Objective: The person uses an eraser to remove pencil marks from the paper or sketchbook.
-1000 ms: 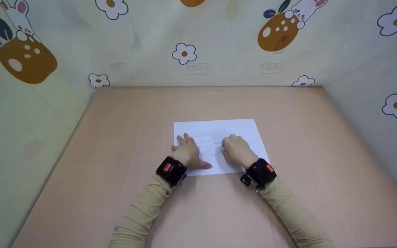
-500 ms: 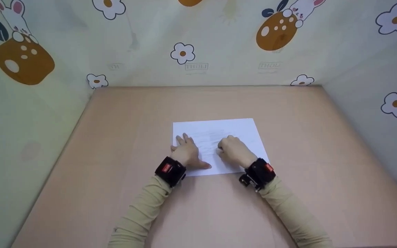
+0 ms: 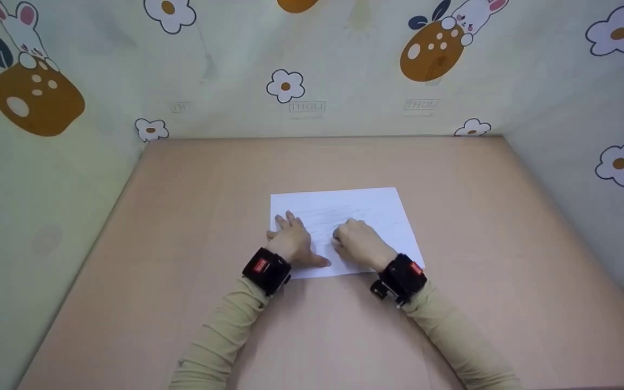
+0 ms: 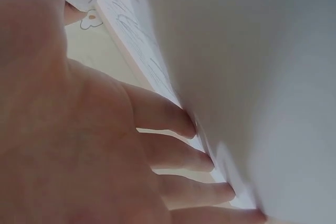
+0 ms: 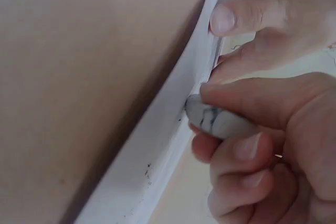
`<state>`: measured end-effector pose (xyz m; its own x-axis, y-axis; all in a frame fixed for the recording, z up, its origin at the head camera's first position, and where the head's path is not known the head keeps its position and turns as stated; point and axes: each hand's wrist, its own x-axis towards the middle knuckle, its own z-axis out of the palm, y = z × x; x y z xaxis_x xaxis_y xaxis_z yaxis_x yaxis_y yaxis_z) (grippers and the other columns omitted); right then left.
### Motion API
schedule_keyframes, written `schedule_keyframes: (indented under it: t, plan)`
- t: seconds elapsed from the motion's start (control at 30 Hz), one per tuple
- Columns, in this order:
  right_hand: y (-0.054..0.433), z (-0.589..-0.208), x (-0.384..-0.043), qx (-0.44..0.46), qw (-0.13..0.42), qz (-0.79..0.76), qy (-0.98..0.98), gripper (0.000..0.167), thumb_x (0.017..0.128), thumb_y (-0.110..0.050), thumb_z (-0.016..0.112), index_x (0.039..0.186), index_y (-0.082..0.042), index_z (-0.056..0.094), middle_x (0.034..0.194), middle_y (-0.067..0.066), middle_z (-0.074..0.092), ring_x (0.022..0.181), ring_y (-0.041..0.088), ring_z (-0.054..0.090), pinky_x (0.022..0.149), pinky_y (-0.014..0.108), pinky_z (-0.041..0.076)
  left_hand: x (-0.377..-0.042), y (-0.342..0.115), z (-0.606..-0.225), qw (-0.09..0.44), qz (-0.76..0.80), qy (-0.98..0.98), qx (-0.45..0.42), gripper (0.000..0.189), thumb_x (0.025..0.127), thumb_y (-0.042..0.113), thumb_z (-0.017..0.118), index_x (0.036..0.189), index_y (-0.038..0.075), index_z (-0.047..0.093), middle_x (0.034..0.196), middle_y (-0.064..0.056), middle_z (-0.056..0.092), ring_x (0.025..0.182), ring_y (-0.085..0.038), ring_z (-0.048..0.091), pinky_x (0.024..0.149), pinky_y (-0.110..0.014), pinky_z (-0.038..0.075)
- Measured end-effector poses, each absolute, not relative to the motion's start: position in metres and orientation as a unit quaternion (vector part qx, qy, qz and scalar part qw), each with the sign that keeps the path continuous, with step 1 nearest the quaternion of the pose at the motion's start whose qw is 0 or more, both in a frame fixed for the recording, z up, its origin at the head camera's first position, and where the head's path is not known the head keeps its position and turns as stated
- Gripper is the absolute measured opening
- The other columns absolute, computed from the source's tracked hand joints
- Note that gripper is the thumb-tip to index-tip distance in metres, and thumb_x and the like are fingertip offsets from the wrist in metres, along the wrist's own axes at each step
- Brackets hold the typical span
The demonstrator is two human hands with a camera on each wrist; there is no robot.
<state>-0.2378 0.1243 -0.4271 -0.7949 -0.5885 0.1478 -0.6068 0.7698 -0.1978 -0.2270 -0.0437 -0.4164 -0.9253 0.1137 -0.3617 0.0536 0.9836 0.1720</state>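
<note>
A white sheet of paper lies flat on the table, with faint grey pencil strokes across its middle. My left hand rests on its left part, fingers spread and thumb out to the side. In the left wrist view, those straight fingertips touch the paper. My right hand is on the sheet, right of the left thumb. Between its thumb and curled fingers it pinches a whitish, smudged eraser, whose end meets the paper. From the head view the eraser is hidden under that hand.
Dark eraser crumbs lie on the paper near its front edge. The light wooden table reaches to patterned cloth walls at the back and both sides. Each wrist wears a black strap with a camera.
My right hand has moved left and slightly toward me over the paper, coming closer to the left hand. The left hand stays in place on the sheet.
</note>
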Motion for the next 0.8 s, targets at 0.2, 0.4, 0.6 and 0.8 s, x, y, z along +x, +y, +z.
schedule_keyframes:
  t: [0.2,0.4,0.6,0.8]
  plan:
    - [0.139,-0.423,-0.246,0.200,0.023,0.124,-0.972,0.023,0.078,-0.004,0.063,0.057,-0.003,0.054,0.064,0.008,0.049,0.062,0.021,0.043,0.052,0.033,0.036,-0.228,-0.042,-0.417,0.198,0.075,0.976,0.047,0.128,0.066,0.072,0.069,0.149,-0.008,0.012,0.156,-0.031,0.005,0.145,-0.046,0.009,0.111,-0.063,0.029]
    - [0.140,-0.426,-0.249,0.230,0.026,0.124,-0.965,0.026,0.078,-0.001,0.060,0.054,-0.006,0.050,0.060,0.004,0.045,0.059,0.018,0.041,0.052,0.028,0.034,-0.226,-0.044,-0.419,0.198,0.061,0.977,0.044,0.128,0.066,0.073,0.068,0.149,-0.008,0.012,0.156,-0.031,0.005,0.145,-0.046,0.010,0.111,-0.063,0.029]
    - [0.124,-0.428,-0.241,0.317,0.004,0.148,-0.937,0.036,0.083,-0.003,0.059,0.051,-0.010,0.044,0.054,-0.003,0.039,0.055,0.012,0.036,0.050,0.021,0.027,-0.225,-0.046,-0.419,0.196,0.076,0.977,0.035,0.129,0.065,0.071,0.071,0.148,-0.008,0.012,0.155,-0.033,0.004,0.144,-0.047,0.010,0.111,-0.062,0.028]
    - [0.126,-0.424,-0.239,0.208,0.016,0.130,-0.969,0.018,0.080,-0.003,0.061,0.062,-0.001,0.064,0.069,0.012,0.058,0.065,0.023,0.049,0.058,0.037,0.045,-0.225,-0.045,-0.417,0.193,0.080,0.977,0.042,0.129,0.065,0.072,0.070,0.149,-0.007,0.013,0.156,-0.032,0.004,0.145,-0.047,0.009,0.111,-0.063,0.028]
